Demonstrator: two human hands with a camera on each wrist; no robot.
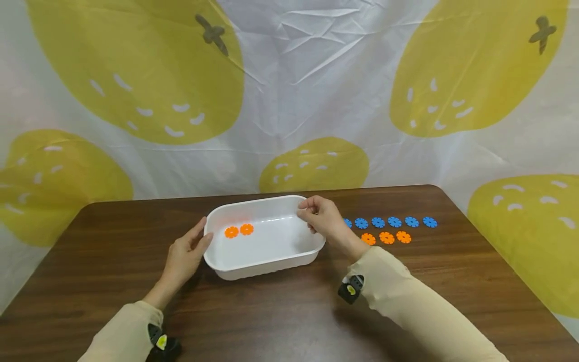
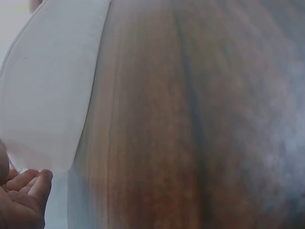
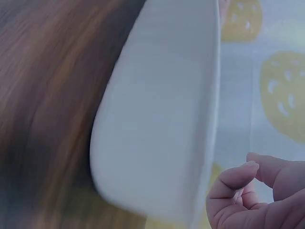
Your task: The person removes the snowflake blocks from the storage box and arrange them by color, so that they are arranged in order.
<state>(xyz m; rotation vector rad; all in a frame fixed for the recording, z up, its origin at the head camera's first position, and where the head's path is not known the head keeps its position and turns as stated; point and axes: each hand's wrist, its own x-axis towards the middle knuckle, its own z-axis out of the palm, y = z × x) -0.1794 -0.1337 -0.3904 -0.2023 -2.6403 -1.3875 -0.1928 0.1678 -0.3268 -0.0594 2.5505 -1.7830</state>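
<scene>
A white plastic basin (image 1: pixel 276 264) sits in the middle, with two orange notched discs (image 1: pixel 239 231) on its floor near the left end. My left hand (image 1: pixel 184 256) holds that end, thumb at the rim and fingers against the outside wall. In the left wrist view the left fingertips (image 2: pixel 45 174) touch the basin's outer side. Over the right end hangs my right hand (image 1: pixel 323 218), its fingers loosely curled. The right wrist view shows its thumb and finger tips close together above the rim, with nothing visible between them.
On the right of the brown wooden table (image 1: pixel 280 317) lie several blue discs (image 1: pixel 394 221) in a row and three orange discs (image 1: pixel 386 238) nearer me. My right hand and forearm partly cover the leftmost ones. A fruit-printed cloth (image 1: pixel 316 115) hangs behind the table.
</scene>
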